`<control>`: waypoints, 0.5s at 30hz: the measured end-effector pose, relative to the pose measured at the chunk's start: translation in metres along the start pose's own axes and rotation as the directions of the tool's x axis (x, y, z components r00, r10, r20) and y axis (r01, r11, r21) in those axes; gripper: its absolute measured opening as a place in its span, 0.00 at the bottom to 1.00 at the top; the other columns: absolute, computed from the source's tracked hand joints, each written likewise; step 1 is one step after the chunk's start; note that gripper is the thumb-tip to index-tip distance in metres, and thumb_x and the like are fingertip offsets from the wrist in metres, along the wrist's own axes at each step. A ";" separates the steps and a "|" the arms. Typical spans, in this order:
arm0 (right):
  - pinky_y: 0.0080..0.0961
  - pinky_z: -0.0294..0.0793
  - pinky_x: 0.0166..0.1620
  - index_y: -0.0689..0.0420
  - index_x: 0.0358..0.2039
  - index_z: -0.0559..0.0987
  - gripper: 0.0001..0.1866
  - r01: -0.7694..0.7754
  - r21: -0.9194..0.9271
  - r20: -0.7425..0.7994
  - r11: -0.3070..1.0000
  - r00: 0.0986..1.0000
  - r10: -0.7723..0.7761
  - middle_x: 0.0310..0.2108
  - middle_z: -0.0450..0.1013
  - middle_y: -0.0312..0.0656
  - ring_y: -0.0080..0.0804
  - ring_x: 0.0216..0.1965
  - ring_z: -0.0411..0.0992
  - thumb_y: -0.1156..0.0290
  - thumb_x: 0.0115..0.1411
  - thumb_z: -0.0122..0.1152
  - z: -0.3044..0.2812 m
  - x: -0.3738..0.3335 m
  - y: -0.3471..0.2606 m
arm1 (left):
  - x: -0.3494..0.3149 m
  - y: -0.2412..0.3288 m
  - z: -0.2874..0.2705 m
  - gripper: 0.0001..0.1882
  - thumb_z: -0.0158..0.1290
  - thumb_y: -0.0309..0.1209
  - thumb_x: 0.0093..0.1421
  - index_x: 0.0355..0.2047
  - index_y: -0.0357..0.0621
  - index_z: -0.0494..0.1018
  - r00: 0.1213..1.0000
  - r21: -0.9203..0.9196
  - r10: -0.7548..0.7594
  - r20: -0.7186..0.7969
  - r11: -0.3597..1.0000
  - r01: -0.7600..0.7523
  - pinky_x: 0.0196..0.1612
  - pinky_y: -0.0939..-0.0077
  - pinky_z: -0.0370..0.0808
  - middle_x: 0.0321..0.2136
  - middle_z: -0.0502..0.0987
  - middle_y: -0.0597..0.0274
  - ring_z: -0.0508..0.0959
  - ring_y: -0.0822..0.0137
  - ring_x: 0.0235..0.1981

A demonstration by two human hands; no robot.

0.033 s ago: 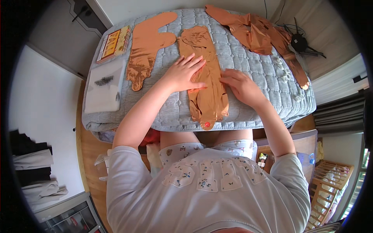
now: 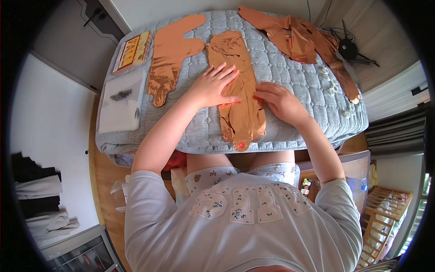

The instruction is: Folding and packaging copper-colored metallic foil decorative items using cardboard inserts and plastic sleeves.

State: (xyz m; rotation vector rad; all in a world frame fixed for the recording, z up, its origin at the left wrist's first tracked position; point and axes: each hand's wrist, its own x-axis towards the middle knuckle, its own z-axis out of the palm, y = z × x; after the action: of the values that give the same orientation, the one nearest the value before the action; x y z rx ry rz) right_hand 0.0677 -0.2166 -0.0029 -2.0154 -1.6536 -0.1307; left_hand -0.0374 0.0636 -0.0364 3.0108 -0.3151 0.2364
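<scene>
Resting left hand (image 2: 213, 89) atop copper foil piece (image 2: 247, 86), right hand (image 2: 281, 101) at edge.

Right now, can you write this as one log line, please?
Left hand: on middle foil piece | Right hand: at its right edge | Under: quilted mattress | Far left: white packet

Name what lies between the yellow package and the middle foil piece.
In the head view, the left foil piece lies between the package and the middle foil piece, with quilted cover around it.
</scene>
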 end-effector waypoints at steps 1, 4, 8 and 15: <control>0.38 0.75 0.59 0.54 0.51 0.82 0.19 0.095 -0.025 -0.007 0.995 0.995 -0.095 0.54 0.77 0.43 0.46 0.57 0.74 0.78 0.57 0.64 0.000 -0.001 -0.004 | -0.001 0.000 0.000 0.51 0.53 0.66 0.59 0.75 0.54 0.52 1.000 -0.007 -0.006 0.005 1.000 0.006 0.76 0.51 0.47 0.75 0.53 0.58 0.51 0.51 0.75; 0.38 0.75 0.59 0.55 0.50 0.82 0.19 0.104 0.029 0.047 0.994 0.993 -0.105 0.55 0.77 0.42 0.44 0.57 0.74 0.77 0.57 0.64 -0.002 -0.006 -0.011 | -0.003 0.001 -0.003 0.51 0.53 0.67 0.60 0.75 0.55 0.52 1.000 -0.017 0.028 0.007 0.999 -0.028 0.75 0.50 0.48 0.75 0.53 0.58 0.51 0.50 0.75; 0.37 0.76 0.58 0.55 0.49 0.83 0.20 0.280 -0.092 0.073 0.955 0.959 -0.274 0.55 0.77 0.41 0.42 0.56 0.75 0.74 0.54 0.67 0.001 -0.025 -0.007 | -0.011 0.016 -0.003 0.52 0.49 0.70 0.60 0.74 0.52 0.53 0.996 -0.017 0.081 0.023 0.997 -0.081 0.75 0.49 0.47 0.74 0.54 0.55 0.51 0.50 0.75; 0.38 0.76 0.60 0.55 0.52 0.82 0.27 0.307 0.020 0.031 0.951 0.951 -0.308 0.54 0.78 0.42 0.43 0.58 0.75 0.76 0.47 0.65 0.000 -0.033 -0.032 | -0.024 0.041 -0.010 0.52 0.54 0.66 0.59 0.75 0.55 0.50 0.995 -0.020 0.087 0.044 0.996 -0.087 0.75 0.49 0.47 0.75 0.52 0.58 0.50 0.49 0.75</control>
State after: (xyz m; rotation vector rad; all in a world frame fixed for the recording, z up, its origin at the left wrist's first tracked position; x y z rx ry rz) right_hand 0.0299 -0.2416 -0.0057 -1.7438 -1.9755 -0.1949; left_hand -0.0706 0.0296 -0.0268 2.9911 -0.4507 0.1725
